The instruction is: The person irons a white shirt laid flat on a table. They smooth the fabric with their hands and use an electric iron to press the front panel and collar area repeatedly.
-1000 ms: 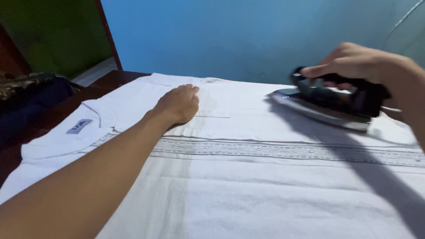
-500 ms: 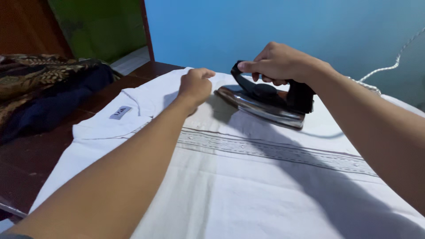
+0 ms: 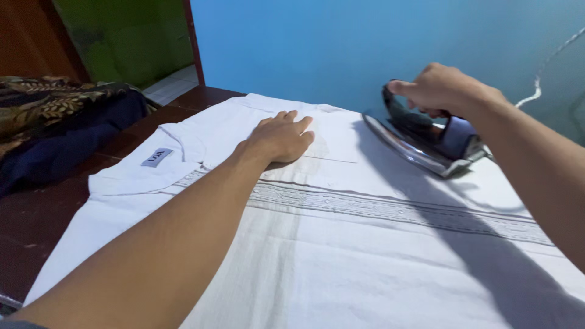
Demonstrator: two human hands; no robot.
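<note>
**Blue-walled room: shirt pressing on dark counter**

Blue wall (image 3: pixel 341 42) backs the work area, with a green wall (image 3: pixel 128 36) beyond a doorway at upper left. A dark wooden counter (image 3: pixel 36 225) carries a white shirt (image 3: pixel 378 256) spread flat, its collar and grey neck label (image 3: pixel 157 157) toward the left, an embroidered band (image 3: pixel 390 207) running across the cloth.

Left hand (image 3: pixel 280 139) lies palm down on the shirt near the collar, fingers extended and slightly spread, holding nothing. Right hand (image 3: pixel 442 90) is closed around the handle of an electric iron (image 3: pixel 420 137). The iron sits at the far right part of the shirt, tilted, its polished soleplate edge showing. A white cord (image 3: pixel 542 73) trails up the wall behind it.

Patterned brown fabric (image 3: pixel 55 103) and a dark navy garment (image 3: pixel 67 146) lie piled at the counter's left end, apart from the shirt.
</note>
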